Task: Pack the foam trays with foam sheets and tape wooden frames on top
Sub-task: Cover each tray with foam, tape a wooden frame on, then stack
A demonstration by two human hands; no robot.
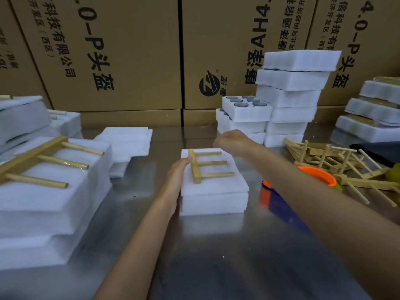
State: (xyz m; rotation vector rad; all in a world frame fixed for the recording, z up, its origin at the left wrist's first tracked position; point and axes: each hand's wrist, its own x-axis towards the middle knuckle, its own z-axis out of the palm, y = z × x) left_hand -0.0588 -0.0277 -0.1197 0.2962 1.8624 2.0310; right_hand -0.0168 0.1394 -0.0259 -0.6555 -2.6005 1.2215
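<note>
A white foam tray [214, 202] covered by a foam sheet [220, 182] lies mid-table. A wooden frame [198, 167] with three dowels rests on the sheet. My left hand [177, 172] lies along the tray's left side, fingertips touching the frame's bar. My right hand [231, 141] hovers over the tray's far right corner with fingers curled; whether it holds anything is hidden. An orange tape dispenser [318, 172] sits to the right, partly behind my right forearm.
Finished trays with frames [49, 169] are stacked at left. Loose foam sheets [127, 141] lie behind them. Foam tray stacks [292, 98] stand at the back right, loose wooden frames [337, 161] at right. Cardboard boxes [129, 50] wall the back.
</note>
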